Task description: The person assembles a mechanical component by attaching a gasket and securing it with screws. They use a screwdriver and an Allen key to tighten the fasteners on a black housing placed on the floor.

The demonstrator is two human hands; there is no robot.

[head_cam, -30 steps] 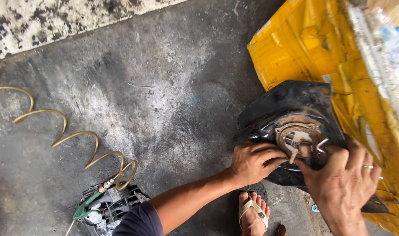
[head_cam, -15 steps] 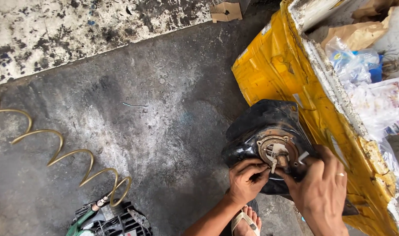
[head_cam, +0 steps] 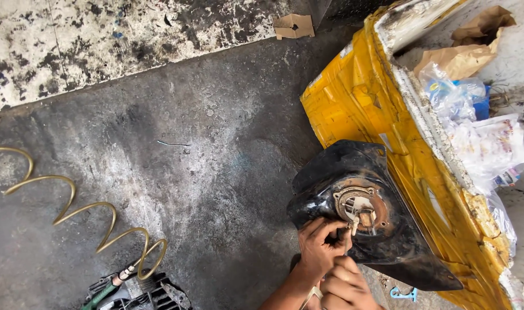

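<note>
Stained concrete floor point(head_cam: 176, 172) fills the frame; at lower right your left hand point(head_cam: 319, 247) and right hand point(head_cam: 345, 284) pinch together at the rusty round fitting point(head_cam: 359, 206), which remains mounted in the black tank point(head_cam: 365, 212) leaning against the yellow bin point(head_cam: 376, 115).

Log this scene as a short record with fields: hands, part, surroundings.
left hand: on the near rim of the black tank, fingers curled
right hand: just below the left, closed, contents unclear
black tank: on the floor against the yellow bin, rusty round opening facing up
yellow bin: holds bags
coiled hose: left on floor
</note>
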